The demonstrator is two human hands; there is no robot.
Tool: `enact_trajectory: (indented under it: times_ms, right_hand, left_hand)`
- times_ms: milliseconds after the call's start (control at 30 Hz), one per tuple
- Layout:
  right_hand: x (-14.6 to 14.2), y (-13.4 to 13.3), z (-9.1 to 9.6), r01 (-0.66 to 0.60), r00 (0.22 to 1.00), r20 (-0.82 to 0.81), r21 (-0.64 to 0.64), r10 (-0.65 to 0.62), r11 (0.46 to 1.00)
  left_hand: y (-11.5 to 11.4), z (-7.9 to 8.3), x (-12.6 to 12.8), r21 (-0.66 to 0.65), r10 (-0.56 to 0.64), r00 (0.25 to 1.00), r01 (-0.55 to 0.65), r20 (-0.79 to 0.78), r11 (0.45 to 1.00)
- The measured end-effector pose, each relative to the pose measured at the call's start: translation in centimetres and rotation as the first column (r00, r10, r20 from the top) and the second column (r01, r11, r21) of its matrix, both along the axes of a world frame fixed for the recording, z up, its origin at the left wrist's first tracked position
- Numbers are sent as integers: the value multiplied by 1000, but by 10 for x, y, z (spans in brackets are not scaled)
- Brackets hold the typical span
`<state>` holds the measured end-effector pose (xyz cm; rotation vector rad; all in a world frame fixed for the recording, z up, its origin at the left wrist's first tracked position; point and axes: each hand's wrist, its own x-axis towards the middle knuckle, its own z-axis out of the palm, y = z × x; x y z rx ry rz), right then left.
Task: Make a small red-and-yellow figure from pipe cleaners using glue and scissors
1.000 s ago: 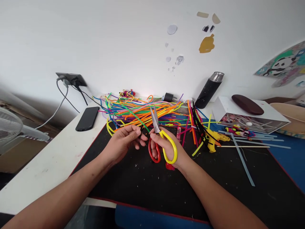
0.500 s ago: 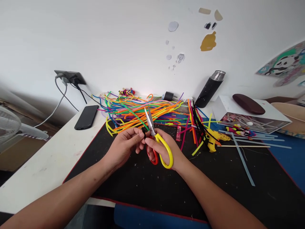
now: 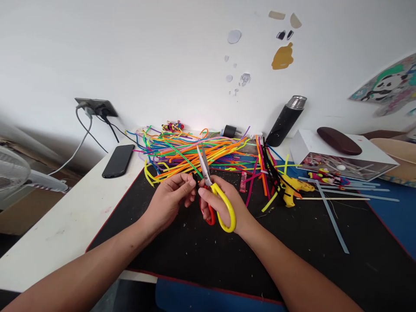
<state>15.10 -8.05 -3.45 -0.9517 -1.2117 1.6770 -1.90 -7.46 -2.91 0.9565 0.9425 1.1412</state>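
My right hand (image 3: 224, 203) grips a pair of scissors (image 3: 212, 190) with one yellow and one red handle, the blades pointing up and away from me. My left hand (image 3: 169, 197) is pinched on a short black piece of pipe cleaner (image 3: 194, 177) right beside the blades. Both hands hover over a black mat (image 3: 208, 255). Just behind them lies a big heap of coloured pipe cleaners (image 3: 191, 151).
A black phone (image 3: 118, 160) lies on the white table at the left, under a wall socket with cables. A black flask (image 3: 286, 120), a white box (image 3: 341, 156) with a dark case on it, a yellow glue gun (image 3: 294, 188) and glue sticks lie at the right. A fan (image 3: 16, 173) stands far left.
Both hands have drifted slightly left and toward each other. The scissors tilted a little left and now sit close against the black piece in my left hand.
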Motion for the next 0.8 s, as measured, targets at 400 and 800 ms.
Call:
enact_trajectory:
  times_ms: [400,800]
  right_hand:
    - [-1,-1,0,-12,1000,-16,1,12,1000]
    - [1,-5,11,-46,998,33,17,45,999]
  left_hand:
    - [-4,0,3,-23,11,1000,-11,18,1000]
    - [-4,-3,5,18,-12,1000,12,-16,1000]
